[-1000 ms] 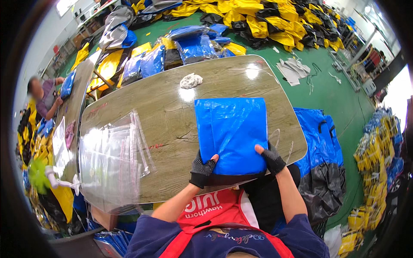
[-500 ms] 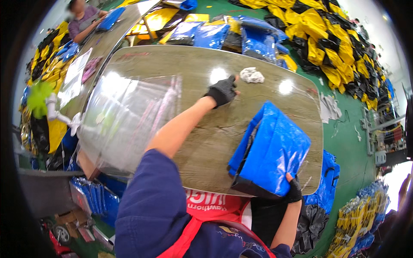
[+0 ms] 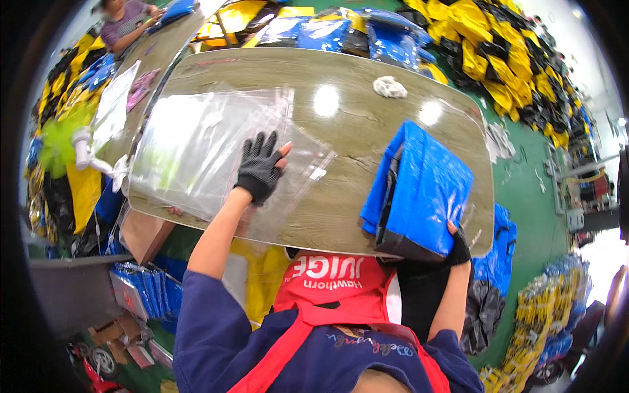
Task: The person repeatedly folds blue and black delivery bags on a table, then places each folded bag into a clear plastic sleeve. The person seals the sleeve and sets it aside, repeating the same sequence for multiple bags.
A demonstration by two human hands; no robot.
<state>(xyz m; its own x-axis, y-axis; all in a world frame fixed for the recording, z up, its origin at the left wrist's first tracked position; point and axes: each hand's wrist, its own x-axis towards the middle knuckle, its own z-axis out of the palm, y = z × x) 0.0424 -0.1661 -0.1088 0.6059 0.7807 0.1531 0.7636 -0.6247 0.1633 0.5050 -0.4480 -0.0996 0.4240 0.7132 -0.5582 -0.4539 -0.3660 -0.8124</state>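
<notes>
My left hand [image 3: 260,169], in a dark fingerless glove, lies flat on a pile of clear plastic bags [image 3: 196,131], its fingers stretched out. Under it, one clear bag is turned at an angle to the others. My right hand [image 3: 460,246], gloved likewise, grips the near right corner of a folded blue tarpaulin bag [image 3: 429,190]. Black shows along that bag's left side and near edge. The thumb rests on top, while the other right fingers are mostly hidden beneath the corner.
The wood-grain table [image 3: 327,216] has rounded corners. A crumpled white cloth [image 3: 390,87] lies towards its far edge. A green fan [image 3: 59,149] stands at the left, with another person [image 3: 124,26] beyond. Heaped yellow and black bags [image 3: 485,46] cover the floor at far right.
My left hand has come back from the far middle of the table onto the clear bags, shifting one askew to the right. My right hand still grips the blue bag.
</notes>
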